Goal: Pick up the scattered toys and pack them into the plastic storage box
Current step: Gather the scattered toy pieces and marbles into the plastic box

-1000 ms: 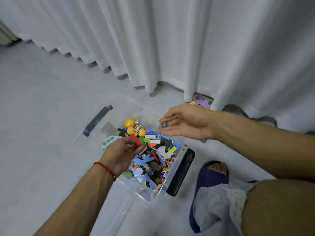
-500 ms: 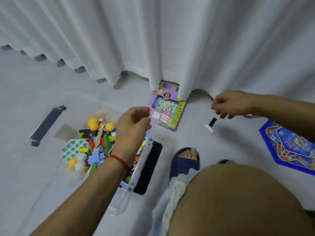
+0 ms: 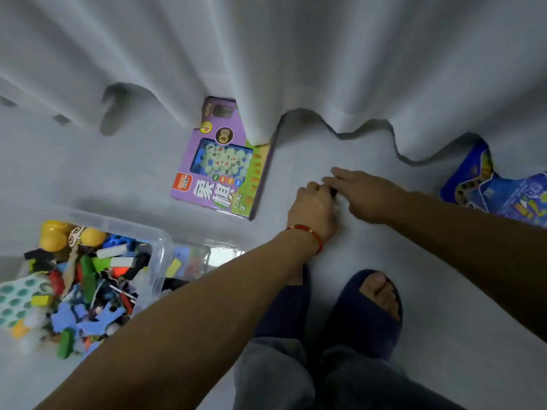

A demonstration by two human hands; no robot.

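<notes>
The clear plastic storage box [image 3: 161, 236] stands at the lower left, filled with several colourful toy pieces [image 3: 88, 279]. On the floor ahead of my feet, my two hands meet over a small black and white piece [image 3: 335, 195], which is mostly hidden. My left hand [image 3: 313, 211], with a red bracelet on the wrist, has its fingers curled on that piece. My right hand [image 3: 365, 193] reaches in from the right with straight fingers that touch the piece. A purple game box [image 3: 225, 164] lies by the curtain, and a blue game board [image 3: 503, 187] lies at the right.
A white curtain [image 3: 296, 60] hangs to the floor along the back and covers a corner of the purple box. My feet in dark blue slippers [image 3: 370, 309] stand just behind my hands. Pale grey floor [image 3: 88, 173] lies between the box and the curtain.
My left hand has left the storage box and moved right to the small piece on the floor. My right hand has dropped onto the same piece. The view has shifted right.
</notes>
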